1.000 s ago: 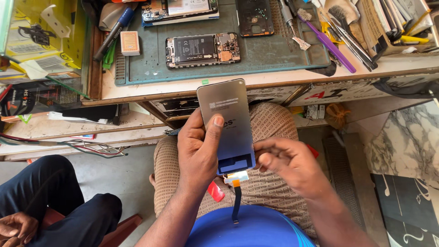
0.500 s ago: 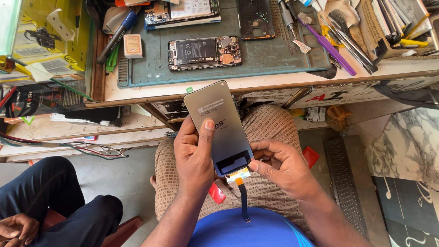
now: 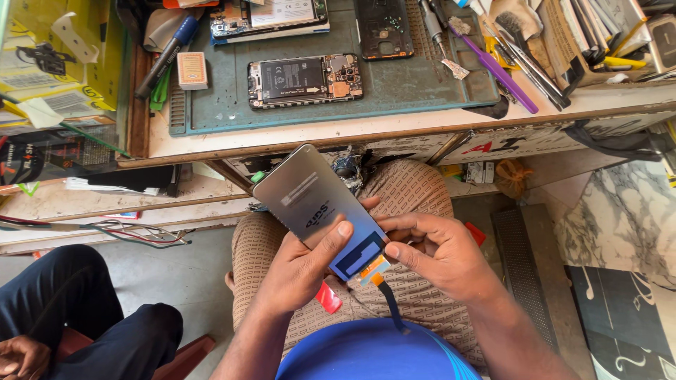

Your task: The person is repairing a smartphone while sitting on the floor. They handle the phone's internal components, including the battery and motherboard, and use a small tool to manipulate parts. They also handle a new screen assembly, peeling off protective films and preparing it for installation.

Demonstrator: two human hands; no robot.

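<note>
In the middle of the frame, over the person's lap, a grey phone display panel (image 3: 317, 205) is held back side up, tilted with its far end toward the upper left. The left hand (image 3: 299, 271) grips its lower part from below and from the left: the thumb lies across the back face near the dark rectangular patch, and the other fingers curl under the panel, one fingertip showing past its right edge. The left forearm rises from the bottom of the frame. The right hand (image 3: 440, 257) comes in from the lower right, its fingers bent and drawn together, the thumb and forefinger pinching at the lower right corner of the panel, just above the orange flex cable (image 3: 372, 269). A thin dark ribbon (image 3: 391, 306) hangs down from that cable toward the blue shirt. In the upper part of the frame, the table (image 3: 366, 128) carries a green mat (image 3: 394, 88) with an opened phone (image 3: 305, 79) on it.
</note>
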